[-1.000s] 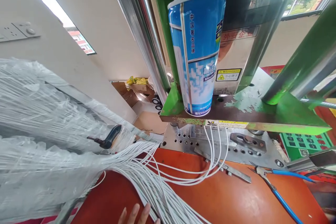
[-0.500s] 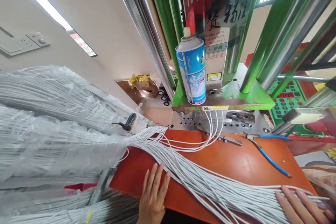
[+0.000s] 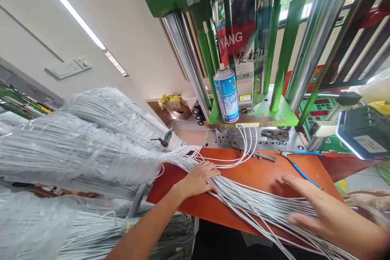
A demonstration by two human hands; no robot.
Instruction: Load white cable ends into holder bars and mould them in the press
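A thick bundle of thin white cables (image 3: pixel 252 195) runs across the orange table top (image 3: pixel 258 170) toward the lower right. My left hand (image 3: pixel 201 178) lies over the bundle near its left part, with fingers curled round the cables. Farther right, my right hand (image 3: pixel 317 207) hovers at the bundle, thumb and fingers spread apart and a little blurred; whether it touches the cables I cannot tell. A few cables loop from the bundle to the metal plate of the green press (image 3: pixel 268 120).
A blue spray can (image 3: pixel 227 97) stands on the press's ledge. Blue-handled pliers (image 3: pixel 300 166) and a metal bar (image 3: pixel 258 156) lie at the table's back. Plastic-wrapped cable bundles (image 3: pixel 91 146) fill the left. A lamp head (image 3: pixel 364 132) juts in at right.
My left hand has gone from lying flat beside the bundle to gripping it. My right hand has lifted off the cables and opened. The view has tilted up and pulled back.
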